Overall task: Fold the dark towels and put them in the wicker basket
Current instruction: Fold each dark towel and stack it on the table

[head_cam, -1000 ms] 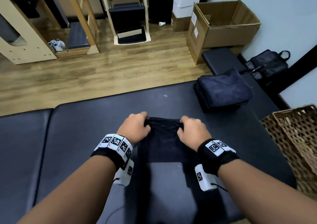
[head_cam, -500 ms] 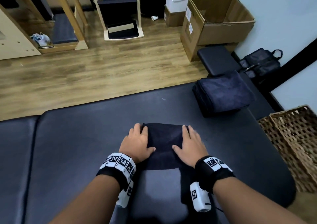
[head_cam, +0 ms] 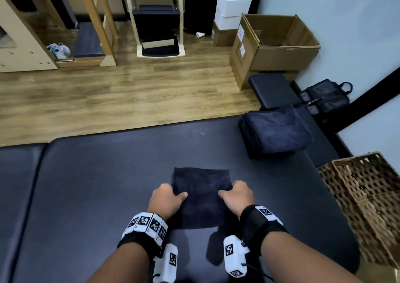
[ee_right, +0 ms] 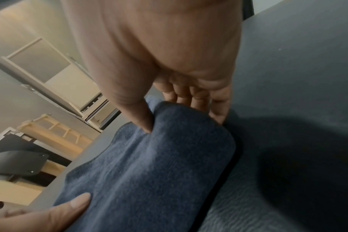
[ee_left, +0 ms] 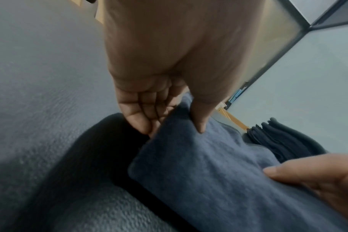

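Observation:
A folded dark towel (head_cam: pixel 200 194) lies on the black padded table (head_cam: pixel 108 174) in front of me. My left hand (head_cam: pixel 167 198) grips its left edge, thumb on top and fingers curled under, as the left wrist view shows at the towel (ee_left: pixel 218 172). My right hand (head_cam: pixel 237 196) grips the right edge the same way, thumb pressed into the towel (ee_right: pixel 149 164). A stack of folded dark towels (head_cam: pixel 276 132) sits at the table's far right. The wicker basket (head_cam: pixel 368 200) stands beside the table on the right.
An open cardboard box (head_cam: pixel 275 48) and a black stool pad (head_cam: pixel 270 90) stand beyond the table's far right corner. A black bag (head_cam: pixel 326 97) lies by the wall. Wooden frames and white boxes (head_cam: pixel 231 7) line the back of the wooden floor.
The hands went from holding the towel's far edge, to pressing flat on the folded towel, to gripping its left and right sides now. The head view tilted up and back.

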The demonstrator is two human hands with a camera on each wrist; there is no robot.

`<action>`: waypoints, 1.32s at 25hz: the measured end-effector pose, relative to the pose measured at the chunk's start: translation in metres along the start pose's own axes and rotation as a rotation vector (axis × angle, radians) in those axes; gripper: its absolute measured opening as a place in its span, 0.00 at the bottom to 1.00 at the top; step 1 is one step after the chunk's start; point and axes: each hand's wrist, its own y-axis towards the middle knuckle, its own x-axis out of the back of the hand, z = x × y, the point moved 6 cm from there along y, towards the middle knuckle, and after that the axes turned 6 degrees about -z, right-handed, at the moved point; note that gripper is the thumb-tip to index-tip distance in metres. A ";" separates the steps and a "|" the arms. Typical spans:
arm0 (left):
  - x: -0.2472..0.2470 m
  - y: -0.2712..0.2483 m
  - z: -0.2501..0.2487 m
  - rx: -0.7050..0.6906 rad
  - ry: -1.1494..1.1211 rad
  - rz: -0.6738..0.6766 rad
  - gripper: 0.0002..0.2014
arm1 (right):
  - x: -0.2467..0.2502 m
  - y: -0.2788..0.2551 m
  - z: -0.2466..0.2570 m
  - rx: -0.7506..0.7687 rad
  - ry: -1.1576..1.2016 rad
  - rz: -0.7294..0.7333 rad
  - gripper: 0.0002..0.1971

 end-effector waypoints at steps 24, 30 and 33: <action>-0.166 -0.071 -0.209 0.049 -0.213 -0.181 0.18 | 0.214 0.127 -0.127 0.677 -0.296 -0.124 0.15; -0.164 -0.095 -0.187 0.029 -0.054 -0.081 0.14 | 0.187 0.111 -0.104 0.736 -0.589 0.046 0.19; -0.158 -0.114 -0.147 0.074 -0.050 -0.075 0.12 | 0.153 0.081 -0.090 0.896 -0.634 0.138 0.20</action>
